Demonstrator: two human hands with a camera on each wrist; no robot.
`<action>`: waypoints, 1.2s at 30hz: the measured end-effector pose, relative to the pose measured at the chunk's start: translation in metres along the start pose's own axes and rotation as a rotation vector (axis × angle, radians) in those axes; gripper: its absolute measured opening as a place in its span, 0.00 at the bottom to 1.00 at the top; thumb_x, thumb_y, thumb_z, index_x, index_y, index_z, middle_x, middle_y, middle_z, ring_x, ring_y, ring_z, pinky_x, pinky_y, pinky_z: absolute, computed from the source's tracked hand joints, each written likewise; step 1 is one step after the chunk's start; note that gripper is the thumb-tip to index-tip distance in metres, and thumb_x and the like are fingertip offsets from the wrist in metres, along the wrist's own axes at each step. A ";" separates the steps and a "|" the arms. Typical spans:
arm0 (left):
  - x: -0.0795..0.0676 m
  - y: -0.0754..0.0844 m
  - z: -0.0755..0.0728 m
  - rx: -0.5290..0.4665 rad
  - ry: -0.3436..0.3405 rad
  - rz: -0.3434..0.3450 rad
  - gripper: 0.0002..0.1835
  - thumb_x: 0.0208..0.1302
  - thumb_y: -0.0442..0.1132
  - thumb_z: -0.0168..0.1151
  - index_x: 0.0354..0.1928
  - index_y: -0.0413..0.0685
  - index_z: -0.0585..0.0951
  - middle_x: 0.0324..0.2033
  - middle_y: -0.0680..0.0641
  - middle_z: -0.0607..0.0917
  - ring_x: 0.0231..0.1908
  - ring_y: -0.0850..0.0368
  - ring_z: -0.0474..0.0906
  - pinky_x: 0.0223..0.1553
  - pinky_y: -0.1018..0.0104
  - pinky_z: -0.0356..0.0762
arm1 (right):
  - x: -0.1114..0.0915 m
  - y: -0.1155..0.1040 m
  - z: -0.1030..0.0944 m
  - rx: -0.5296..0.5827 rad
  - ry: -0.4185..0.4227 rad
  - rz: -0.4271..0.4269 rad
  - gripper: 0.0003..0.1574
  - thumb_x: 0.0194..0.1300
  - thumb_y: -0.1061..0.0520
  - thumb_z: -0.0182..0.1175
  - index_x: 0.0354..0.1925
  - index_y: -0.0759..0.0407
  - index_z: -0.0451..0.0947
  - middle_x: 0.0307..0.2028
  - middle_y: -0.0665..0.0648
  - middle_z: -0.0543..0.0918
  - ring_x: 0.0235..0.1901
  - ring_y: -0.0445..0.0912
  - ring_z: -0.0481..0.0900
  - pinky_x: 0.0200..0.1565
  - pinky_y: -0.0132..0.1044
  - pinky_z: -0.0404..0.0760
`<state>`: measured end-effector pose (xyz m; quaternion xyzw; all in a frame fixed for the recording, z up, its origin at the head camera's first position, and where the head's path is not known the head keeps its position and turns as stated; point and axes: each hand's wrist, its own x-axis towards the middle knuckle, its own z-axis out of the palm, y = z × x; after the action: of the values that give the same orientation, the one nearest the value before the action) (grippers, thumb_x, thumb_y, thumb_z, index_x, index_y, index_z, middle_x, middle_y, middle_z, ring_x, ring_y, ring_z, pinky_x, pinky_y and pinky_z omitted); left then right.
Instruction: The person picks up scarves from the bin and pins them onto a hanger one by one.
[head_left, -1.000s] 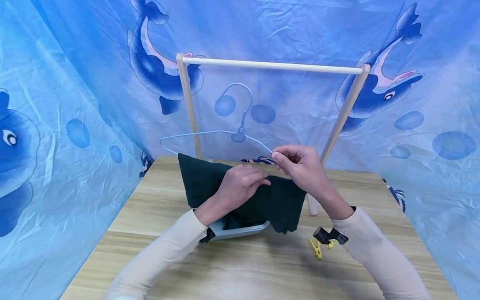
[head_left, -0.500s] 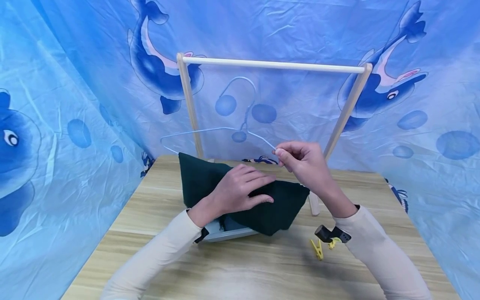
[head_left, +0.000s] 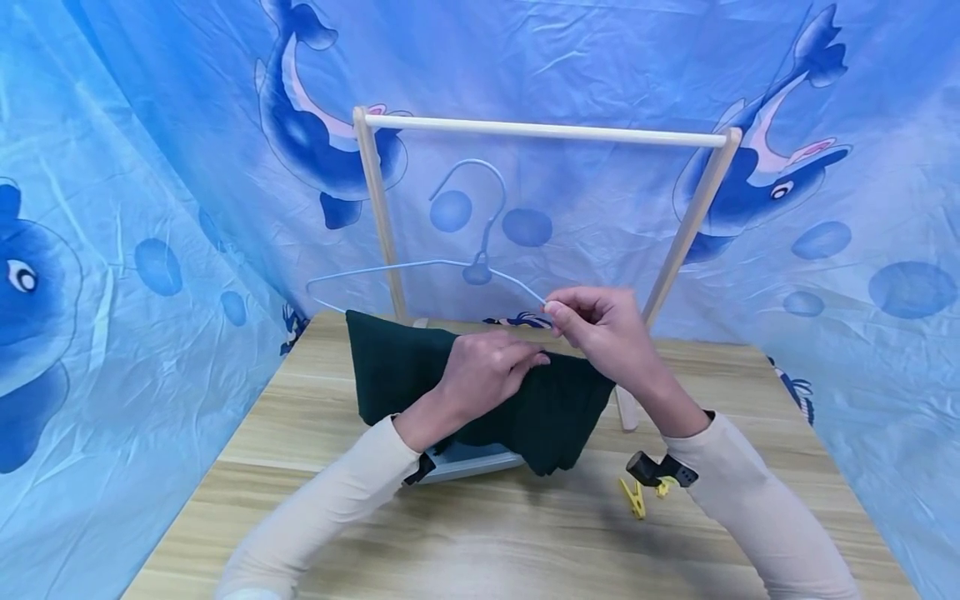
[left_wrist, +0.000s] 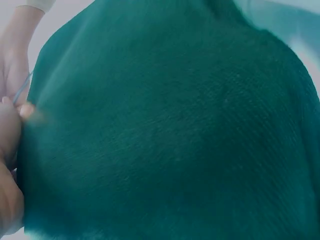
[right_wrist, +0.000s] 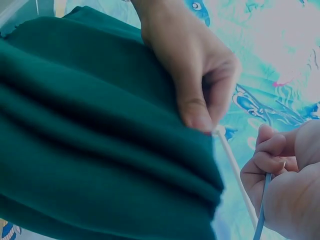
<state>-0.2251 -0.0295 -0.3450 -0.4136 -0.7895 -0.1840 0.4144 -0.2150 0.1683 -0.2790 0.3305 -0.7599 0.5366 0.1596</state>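
A dark green cloth (head_left: 405,358) is hanging in folds above the middle of the surface (head_left: 465,550), its upper edge sloping down toward 4 o'clock. The left hand (head_left: 487,371) is lying across it, thumb and fingers pinching that upper edge, as the right wrist view is showing. Just beyond the cloth, at 12 o'clock, a pale blue wire hanger (head_left: 480,258) is standing nearly upright, hook curling to the top; its lower bar is passing out of sight at the cloth's 10 o'clock corner. At 2 o'clock the right hand (head_left: 603,333) is gripping the end of the hanger's sloping shoulder between thumb and curled fingers. At 6 o'clock a pale blue tray (head_left: 468,471) is showing partly beneath the cloth. Well apart, at 4 o'clock, a yellow clip (head_left: 634,498) is lying on the surface, a second yellow piece (head_left: 663,487) half hiding behind the black wrist device (head_left: 660,470). Farther out at 12 o'clock, a wooden rack (head_left: 540,129) is standing before a blue dolphin-printed backdrop (head_left: 622,67).
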 end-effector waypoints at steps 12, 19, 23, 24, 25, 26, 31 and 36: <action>0.005 0.003 -0.001 -0.024 -0.220 -0.202 0.15 0.71 0.53 0.65 0.45 0.49 0.88 0.26 0.53 0.85 0.21 0.63 0.74 0.18 0.71 0.65 | -0.001 0.002 0.001 -0.009 -0.019 -0.018 0.09 0.73 0.67 0.59 0.41 0.68 0.86 0.22 0.63 0.79 0.16 0.43 0.68 0.21 0.33 0.68; 0.000 -0.008 -0.015 -0.019 -0.464 -0.098 0.23 0.70 0.60 0.63 0.49 0.48 0.84 0.23 0.54 0.81 0.22 0.62 0.75 0.24 0.69 0.73 | -0.001 0.006 -0.002 -0.022 -0.020 -0.011 0.09 0.74 0.65 0.59 0.40 0.67 0.86 0.23 0.54 0.81 0.18 0.44 0.70 0.22 0.33 0.70; -0.004 -0.015 -0.026 -0.055 -0.489 -0.092 0.21 0.69 0.57 0.66 0.49 0.48 0.85 0.31 0.54 0.86 0.26 0.63 0.78 0.31 0.69 0.78 | -0.001 0.007 -0.005 -0.036 -0.019 -0.006 0.10 0.74 0.65 0.59 0.41 0.68 0.86 0.23 0.55 0.81 0.18 0.44 0.70 0.22 0.33 0.70; -0.005 -0.017 -0.028 -0.056 -0.482 -0.087 0.19 0.68 0.56 0.67 0.47 0.49 0.86 0.30 0.54 0.86 0.26 0.63 0.77 0.30 0.69 0.77 | -0.001 0.007 -0.006 -0.040 -0.017 -0.001 0.09 0.74 0.65 0.59 0.41 0.68 0.86 0.23 0.55 0.81 0.18 0.44 0.70 0.22 0.33 0.70; -0.007 -0.019 -0.029 -0.054 -0.471 -0.082 0.17 0.67 0.55 0.68 0.44 0.50 0.86 0.29 0.55 0.86 0.25 0.63 0.76 0.29 0.69 0.76 | -0.001 0.007 -0.007 -0.044 -0.017 0.004 0.09 0.74 0.65 0.59 0.41 0.68 0.86 0.23 0.55 0.81 0.18 0.44 0.70 0.22 0.33 0.70; -0.008 -0.020 -0.030 -0.046 -0.454 -0.073 0.15 0.66 0.54 0.69 0.41 0.50 0.86 0.28 0.55 0.85 0.24 0.63 0.76 0.27 0.70 0.74 | -0.001 0.007 -0.007 -0.046 -0.017 0.007 0.09 0.74 0.65 0.59 0.41 0.68 0.86 0.23 0.54 0.80 0.18 0.44 0.70 0.22 0.33 0.69; -0.014 -0.023 -0.028 0.012 -0.351 -0.044 0.13 0.63 0.51 0.73 0.32 0.52 0.84 0.19 0.57 0.77 0.18 0.64 0.69 0.19 0.72 0.63 | 0.000 0.006 -0.008 -0.031 -0.032 0.003 0.09 0.74 0.65 0.59 0.39 0.66 0.86 0.22 0.51 0.79 0.17 0.44 0.68 0.21 0.34 0.68; -0.016 -0.022 -0.028 0.027 -0.323 -0.041 0.13 0.64 0.52 0.72 0.35 0.51 0.85 0.21 0.56 0.81 0.18 0.63 0.72 0.19 0.72 0.65 | 0.000 0.005 -0.008 -0.038 -0.032 -0.025 0.09 0.73 0.66 0.59 0.39 0.66 0.86 0.22 0.50 0.79 0.17 0.44 0.68 0.21 0.34 0.67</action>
<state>-0.2238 -0.0690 -0.3402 -0.4161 -0.8565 -0.1128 0.2837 -0.2196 0.1764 -0.2794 0.3454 -0.7681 0.5147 0.1604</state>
